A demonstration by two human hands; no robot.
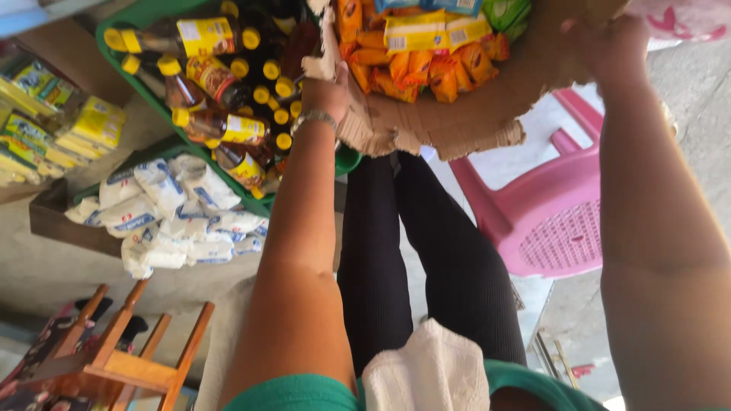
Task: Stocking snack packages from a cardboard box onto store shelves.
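A torn brown cardboard box (457,125) filled with orange and yellow snack packets (415,57) is held out in front of me at the top of the view. My left hand (326,91), with a metal bracelet on the wrist, grips the box's ragged left edge. My right hand (609,46) holds its right side, the fingers partly hidden behind the cardboard. Both arms reach up from the bottom of the frame. My legs in black leggings (426,251) show under the box.
A green tray (133,72) of brown bottles with yellow caps lies to the left, beside a dark tray of white sachets (175,217) and yellow boxes (91,125). A pink plastic chair (548,221) stands on the right, a wooden stool (129,358) bottom left, and a white cloth (426,373) at my waist.
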